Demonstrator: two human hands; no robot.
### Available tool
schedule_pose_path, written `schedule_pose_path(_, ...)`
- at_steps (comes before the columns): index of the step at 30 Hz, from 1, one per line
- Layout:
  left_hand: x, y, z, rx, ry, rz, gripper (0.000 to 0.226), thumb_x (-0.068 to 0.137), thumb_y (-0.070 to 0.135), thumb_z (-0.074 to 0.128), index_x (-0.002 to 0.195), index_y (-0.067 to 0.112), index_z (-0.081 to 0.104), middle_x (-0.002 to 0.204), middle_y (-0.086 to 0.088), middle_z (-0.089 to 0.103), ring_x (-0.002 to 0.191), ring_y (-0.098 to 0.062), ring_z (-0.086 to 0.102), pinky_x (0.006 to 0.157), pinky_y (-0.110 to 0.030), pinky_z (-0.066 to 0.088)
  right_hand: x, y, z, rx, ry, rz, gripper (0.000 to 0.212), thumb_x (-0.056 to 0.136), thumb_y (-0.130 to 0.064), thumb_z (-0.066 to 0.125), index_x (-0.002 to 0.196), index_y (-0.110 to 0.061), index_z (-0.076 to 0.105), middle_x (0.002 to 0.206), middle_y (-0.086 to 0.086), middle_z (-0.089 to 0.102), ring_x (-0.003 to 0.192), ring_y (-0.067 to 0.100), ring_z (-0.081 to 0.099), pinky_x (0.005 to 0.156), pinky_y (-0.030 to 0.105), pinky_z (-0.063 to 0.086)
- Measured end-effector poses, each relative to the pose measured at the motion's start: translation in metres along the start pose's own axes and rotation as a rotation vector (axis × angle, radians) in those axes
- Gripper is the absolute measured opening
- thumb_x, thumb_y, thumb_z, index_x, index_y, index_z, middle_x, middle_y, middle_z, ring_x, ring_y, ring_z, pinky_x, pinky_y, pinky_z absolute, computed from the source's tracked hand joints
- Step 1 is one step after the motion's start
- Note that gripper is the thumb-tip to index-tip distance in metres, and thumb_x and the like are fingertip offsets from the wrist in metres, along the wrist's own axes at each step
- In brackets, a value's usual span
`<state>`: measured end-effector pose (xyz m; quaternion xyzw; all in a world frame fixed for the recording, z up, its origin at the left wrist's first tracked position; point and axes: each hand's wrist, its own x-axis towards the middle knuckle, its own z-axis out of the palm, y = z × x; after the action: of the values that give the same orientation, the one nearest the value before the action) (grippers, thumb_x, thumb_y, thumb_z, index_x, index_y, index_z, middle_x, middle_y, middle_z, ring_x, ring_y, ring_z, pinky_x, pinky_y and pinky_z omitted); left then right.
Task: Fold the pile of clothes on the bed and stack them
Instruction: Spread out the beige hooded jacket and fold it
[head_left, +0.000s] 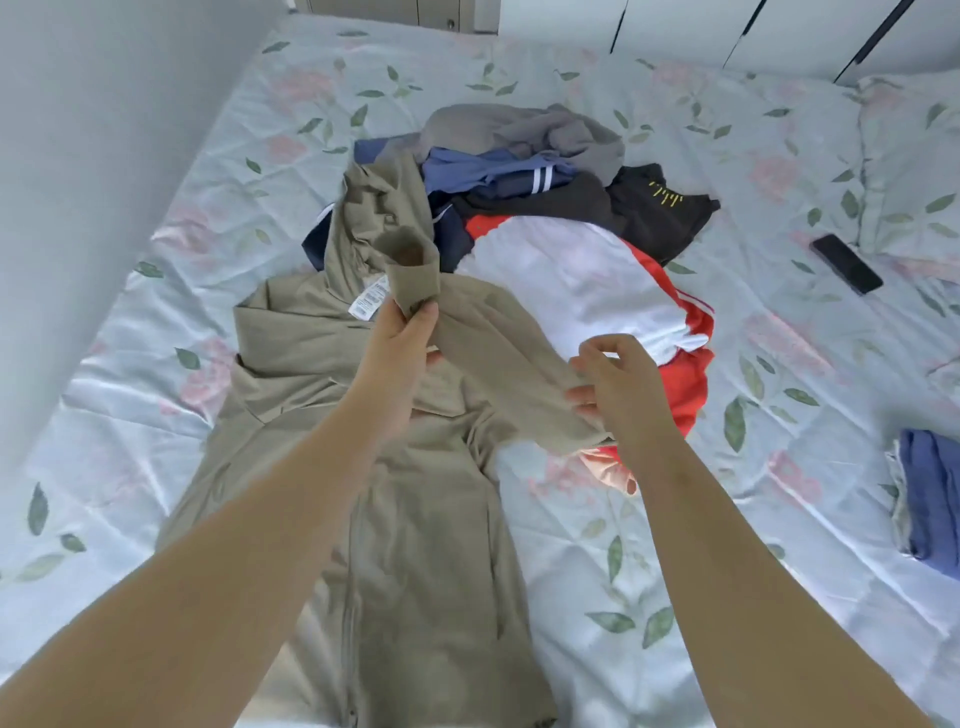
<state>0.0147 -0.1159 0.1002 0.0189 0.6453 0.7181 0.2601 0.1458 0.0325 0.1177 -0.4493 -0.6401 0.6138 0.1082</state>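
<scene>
One view, head: left grip (402, 338) pinches the cuff (415, 280) between thumb and fingers; right grip (618, 379) curls round the sleeve (498, 343) further down, fingers bent on the cloth; jacket (415, 545), khaki, lies spread on the bed (675, 571) beneath both forearms, hood toward the pile (519, 171) of unfolded clothes; folded blue garment (930, 499) rests at the bed's right edge; phone (847, 262) lies beside the pillow (909, 156).
</scene>
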Motion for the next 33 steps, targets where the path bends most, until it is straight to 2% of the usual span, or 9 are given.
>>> schedule_pose_path(3, 0.024, 0.014, -0.061, -0.056, 0.085, -0.031, 0.018, 0.099, 0.015, 0.043, 0.097, 0.03, 0.052, 0.093, 0.01, 0.062, 0.081, -0.006, 0.062, 0.072, -0.027, 0.051, -0.007, 0.024, 0.044, 0.053, 0.073, 0.044, 0.015, 0.089, -0.01, 0.054, 0.079, -0.022, 0.052, 0.078, 0.0, 0.061, 0.051, 0.013, 0.058, 0.051, 0.026, 0.044)
schedule_pose_path(8, 0.049, 0.034, -0.137, -0.155, 0.209, -0.017, 0.024, 0.097, 0.009, 0.039, 0.1, 0.029, 0.052, 0.096, 0.004, 0.059, 0.087, -0.011, 0.058, 0.081, -0.035, 0.053, -0.024, 0.054, 0.1, -0.007, 0.065, 0.152, 0.015, 0.088, -0.011, 0.053, 0.081, -0.024, 0.053, 0.086, 0.001, 0.059, 0.062, 0.017, 0.06, 0.059, 0.03, 0.045)
schedule_pose_path(12, 0.067, 0.036, -0.187, -0.197, 0.336, -0.013, 0.025, 0.096, 0.009, 0.036, 0.097, 0.03, 0.05, 0.095, 0.004, 0.054, 0.086, -0.011, 0.053, 0.079, -0.03, 0.049, -0.025, 0.074, 0.123, -0.079, 0.081, 0.192, 0.012, 0.089, -0.012, 0.052, 0.085, -0.022, 0.055, 0.086, -0.003, 0.059, 0.063, 0.016, 0.06, 0.061, 0.029, 0.046)
schedule_pose_path(15, 0.075, 0.016, -0.209, 0.006, 0.429, -0.074, 0.013, 0.096, 0.013, 0.038, 0.104, 0.021, 0.044, 0.09, 0.005, 0.045, 0.078, -0.014, 0.044, 0.068, -0.025, 0.04, -0.016, 0.092, 0.137, -0.111, 0.064, 0.242, 0.012, 0.089, -0.012, 0.05, 0.09, -0.022, 0.056, 0.084, -0.006, 0.058, 0.062, 0.016, 0.057, 0.062, 0.029, 0.046)
schedule_pose_path(19, 0.081, -0.041, -0.21, 0.414, 0.525, -0.307, 0.055, 0.093, 0.017, 0.047, 0.144, 0.019, 0.026, 0.123, -0.004, 0.048, 0.094, -0.021, 0.051, 0.079, -0.03, 0.045, 0.007, 0.113, 0.147, -0.163, 0.068, 0.285, 0.019, 0.088, -0.012, 0.047, 0.1, -0.023, 0.057, 0.083, -0.003, 0.059, 0.069, 0.02, 0.058, 0.064, 0.032, 0.047)
schedule_pose_path(23, 0.082, -0.097, -0.174, 0.713, 0.232, -0.29, 0.045, 0.091, 0.012, 0.046, 0.135, 0.018, 0.042, 0.131, -0.008, 0.051, 0.103, -0.024, 0.052, 0.08, -0.03, 0.041, 0.038, 0.132, 0.141, -0.253, 0.12, 0.236, 0.027, 0.088, -0.01, 0.043, 0.108, -0.024, 0.054, 0.094, -0.005, 0.058, 0.078, 0.018, 0.058, 0.062, 0.027, 0.043)
schedule_pose_path(27, 0.09, -0.148, -0.129, 0.945, -0.116, -0.124, 0.036, 0.093, 0.016, 0.048, 0.129, 0.017, 0.051, 0.124, -0.006, 0.057, 0.117, -0.026, 0.05, 0.093, -0.032, 0.038, 0.075, 0.154, 0.135, -0.343, 0.225, 0.166, 0.028, 0.089, -0.015, 0.049, 0.115, -0.027, 0.047, 0.113, -0.002, 0.052, 0.099, 0.021, 0.052, 0.082, 0.038, 0.046)
schedule_pose_path(30, 0.105, -0.174, -0.089, 1.083, -0.269, 0.002, 0.047, 0.092, 0.037, 0.052, 0.137, 0.025, 0.043, 0.138, 0.002, 0.047, 0.129, -0.023, 0.039, 0.103, -0.038, 0.031, 0.099, 0.172, 0.135, -0.294, 0.23, 0.185, 0.03, 0.091, -0.024, 0.053, 0.12, -0.026, 0.044, 0.107, -0.006, 0.053, 0.091, 0.014, 0.053, 0.071, 0.028, 0.042)
schedule_pose_path(33, 0.118, -0.189, -0.051, 1.205, -0.36, 0.025, 0.059, 0.087, 0.052, 0.054, 0.138, 0.03, 0.036, 0.141, 0.007, 0.042, 0.13, -0.021, 0.035, 0.101, -0.042, 0.027, 0.109, 0.186, 0.135, -0.269, 0.154, 0.166, 0.03, 0.086, -0.015, 0.054, 0.11, -0.03, 0.045, 0.089, -0.012, 0.057, 0.079, 0.003, 0.052, 0.064, 0.025, 0.04)
